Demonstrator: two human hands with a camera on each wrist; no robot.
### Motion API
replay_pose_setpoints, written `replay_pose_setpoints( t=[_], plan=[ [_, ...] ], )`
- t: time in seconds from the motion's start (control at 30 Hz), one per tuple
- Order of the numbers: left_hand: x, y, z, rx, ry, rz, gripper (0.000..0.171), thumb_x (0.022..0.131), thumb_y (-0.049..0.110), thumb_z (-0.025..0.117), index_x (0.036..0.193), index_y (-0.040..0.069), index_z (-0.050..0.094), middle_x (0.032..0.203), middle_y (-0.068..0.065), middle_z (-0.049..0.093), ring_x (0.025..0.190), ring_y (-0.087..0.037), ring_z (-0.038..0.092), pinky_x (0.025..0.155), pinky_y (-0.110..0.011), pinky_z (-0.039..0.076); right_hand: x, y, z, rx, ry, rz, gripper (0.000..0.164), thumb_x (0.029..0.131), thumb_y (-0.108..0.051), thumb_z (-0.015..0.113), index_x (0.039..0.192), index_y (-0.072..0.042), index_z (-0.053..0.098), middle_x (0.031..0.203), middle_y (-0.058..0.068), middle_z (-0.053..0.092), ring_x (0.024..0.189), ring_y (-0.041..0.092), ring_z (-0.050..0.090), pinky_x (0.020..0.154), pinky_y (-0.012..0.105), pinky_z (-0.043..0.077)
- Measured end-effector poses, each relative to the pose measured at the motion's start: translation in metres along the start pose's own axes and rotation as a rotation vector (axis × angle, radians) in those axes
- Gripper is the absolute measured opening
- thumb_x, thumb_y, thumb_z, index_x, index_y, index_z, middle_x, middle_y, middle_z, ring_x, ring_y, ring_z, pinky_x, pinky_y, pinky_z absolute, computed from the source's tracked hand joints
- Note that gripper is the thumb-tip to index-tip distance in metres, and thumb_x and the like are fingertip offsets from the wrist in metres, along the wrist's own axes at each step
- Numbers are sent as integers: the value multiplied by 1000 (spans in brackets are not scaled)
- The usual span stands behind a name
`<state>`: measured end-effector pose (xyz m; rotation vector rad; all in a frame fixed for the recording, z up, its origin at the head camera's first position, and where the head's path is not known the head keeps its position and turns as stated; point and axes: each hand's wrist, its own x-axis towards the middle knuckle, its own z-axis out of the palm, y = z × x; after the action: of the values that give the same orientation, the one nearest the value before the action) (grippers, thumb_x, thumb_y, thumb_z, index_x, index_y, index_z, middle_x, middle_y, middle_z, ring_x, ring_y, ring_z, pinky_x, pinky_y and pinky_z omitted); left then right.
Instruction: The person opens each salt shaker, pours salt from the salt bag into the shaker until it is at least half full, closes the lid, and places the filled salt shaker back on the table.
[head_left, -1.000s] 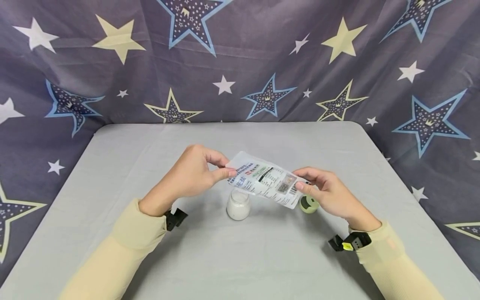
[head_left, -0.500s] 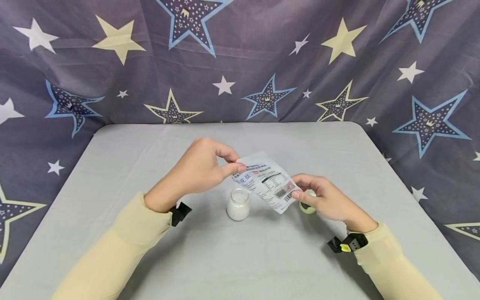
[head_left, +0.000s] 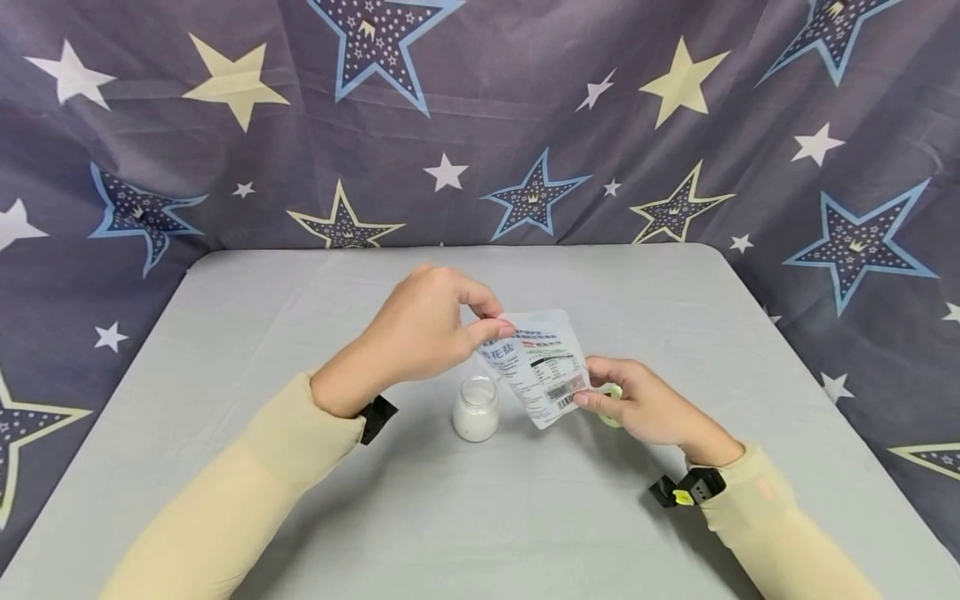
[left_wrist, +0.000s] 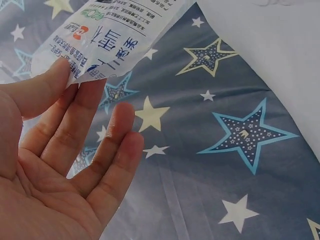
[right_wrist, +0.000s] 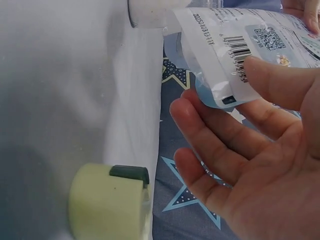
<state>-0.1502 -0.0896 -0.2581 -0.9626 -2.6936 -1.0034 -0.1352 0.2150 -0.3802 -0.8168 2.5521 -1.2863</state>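
Note:
A white printed salt bag [head_left: 542, 367] hangs tilted above the table, close to the right of an open glass jar [head_left: 477, 410] filled with white grains. My left hand [head_left: 427, 329] pinches the bag's upper left corner between thumb and fingers; the other fingers stand loose in the left wrist view. At the bag's lower right edge, near the barcode [right_wrist: 237, 56], my right hand [head_left: 652, 404] holds it with the thumb in front and fingers behind. A pale green lid [head_left: 612, 406] with a dark green flap is partly hidden behind my right hand.
A grey cloth covers the table [head_left: 480, 517]. A dark star-patterned curtain [head_left: 480, 117] hangs behind the table and along both sides. Each wrist carries a black camera mount [head_left: 378, 418] that sticks out over the cloth.
My left hand has moved up and to the right, turning the bag steeper. My right hand has shifted slightly left and down with it. The jar's mouth is now uncovered in the head view.

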Motion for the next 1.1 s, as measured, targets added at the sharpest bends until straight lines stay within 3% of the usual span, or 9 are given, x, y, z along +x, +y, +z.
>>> replay_pose_setpoints(
  t=[0.23,0.37,0.47,0.67,0.87,1.1],
  plan=[
    [9,0,4,50,5,23,7,89,25,82,89,19,82,83,13,75,79,-12,65,79,-37,46,3,-2,3,-49,23,-44,27,92,-8,75,119,-13,75,121,-2,71,111,20,63,96,52,48],
    [14,1,5,86,13,31,8,89,27,82,90,19,82,86,11,76,81,-13,65,83,-37,44,9,-3,4,-117,64,-75,30,88,-5,79,117,-13,75,108,-4,70,94,17,62,78,42,52],
    [18,2,7,112,21,44,8,89,27,83,89,19,83,86,11,76,75,-13,61,76,-35,44,14,-3,5,-154,92,-72,29,87,-3,80,114,-13,74,93,-8,67,81,15,56,67,34,47],
    [29,3,10,151,27,41,8,89,29,83,89,20,83,81,11,74,62,-11,56,58,-31,41,26,-3,5,-193,118,-34,22,87,-5,78,108,-11,74,82,-8,65,74,14,56,62,28,43],
    [39,4,12,197,29,34,8,90,30,82,89,22,82,83,10,74,69,-12,58,60,-32,43,37,-6,5,-209,136,19,19,86,-6,79,104,-7,74,74,-5,65,62,19,56,51,26,43],
    [50,2,17,211,18,10,10,91,33,80,91,23,82,90,9,75,74,-10,60,62,-33,46,45,-5,7,-192,139,43,26,86,-6,79,110,-1,73,79,0,71,64,18,62,55,27,49]
  ],
)
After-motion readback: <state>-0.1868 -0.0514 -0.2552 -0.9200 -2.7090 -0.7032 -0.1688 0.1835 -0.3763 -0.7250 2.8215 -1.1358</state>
